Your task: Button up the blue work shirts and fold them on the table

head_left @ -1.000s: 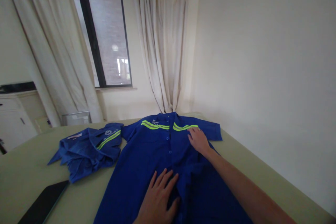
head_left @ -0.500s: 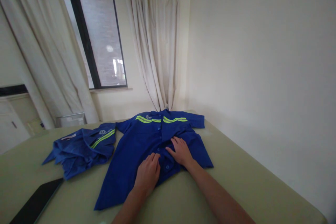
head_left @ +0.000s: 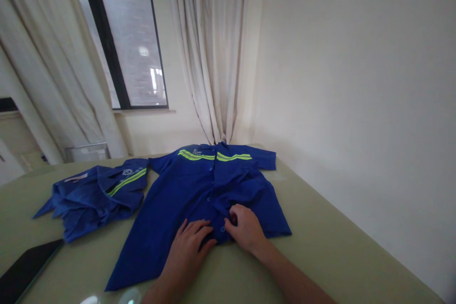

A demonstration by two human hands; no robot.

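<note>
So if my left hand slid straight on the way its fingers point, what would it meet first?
Your left hand appears to rest on the spread-out blue shirt, so probably that shirt's button strip first, just ahead, though depth there is unclear.

The left hand and right hand are bare. 2 uncovered forearms show at 7 and 5 o'clock, narrowing handward.

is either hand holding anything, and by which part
The left hand rests open on the blue short-sleeved cloth shirt, apparently gripping nothing. The right hand curls by a round button near the hem; whether its fingers pinch fabric cannot be told.
</note>
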